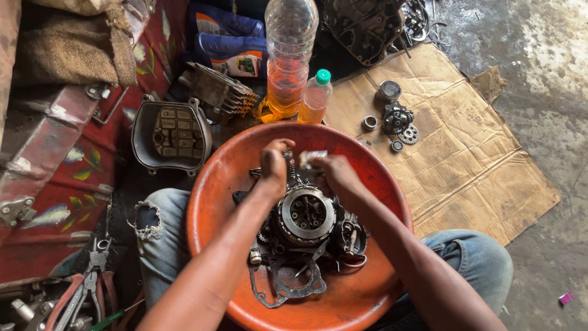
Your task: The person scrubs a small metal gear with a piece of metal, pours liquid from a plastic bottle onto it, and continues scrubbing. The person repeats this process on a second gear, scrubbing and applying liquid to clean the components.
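Note:
An orange plastic basin (226, 165) rests on my knees and holds oily engine parts: a round clutch assembly (305, 214), gears and a thin gasket (288, 285). Above the clutch my left hand (274, 167) is closed around the top of a short chain or spring-like piece (290, 165). My right hand (334, 175) pinches a small shiny metal part (312, 157) right beside it. The two hands almost touch over the far half of the basin.
Beyond the basin stand a large clear bottle (289, 61) of amber liquid and a small green-capped bottle (316, 98). Cardboard (465, 159) on the right carries gears and bearings (398, 122). A grey engine cover (173, 135) lies left; pliers (89, 288) lie at bottom left.

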